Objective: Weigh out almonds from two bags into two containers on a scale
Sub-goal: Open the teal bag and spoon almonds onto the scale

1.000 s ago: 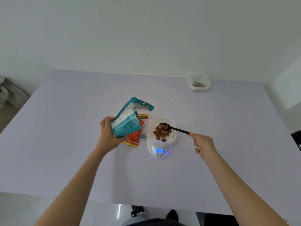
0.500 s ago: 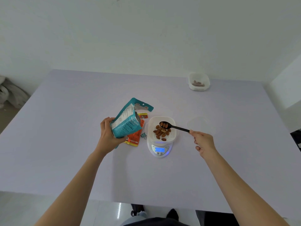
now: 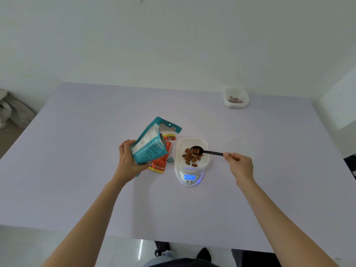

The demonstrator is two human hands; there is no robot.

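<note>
My left hand (image 3: 128, 159) grips a teal almond bag (image 3: 151, 145), held tilted above the table with its open top toward the scale. Under it lies an orange bag (image 3: 160, 163), flat on the table. A white container (image 3: 192, 153) with several almonds sits on a white scale (image 3: 189, 177) whose blue display reads 19. My right hand (image 3: 239, 166) pinches the handle of a black spoon (image 3: 204, 151); its bowl holds a few almonds above the container.
A second white container (image 3: 236, 98) with some almonds stands at the far right of the pale table (image 3: 77, 151). A clear lid (image 3: 238, 147) lies right of the scale. A small teal clip (image 3: 170, 160) lies between orange bag and scale.
The spoon with almonds stays over the container, shifted only slightly. The display has gone from 18 to 19. The left hand and bag have hardly moved.
</note>
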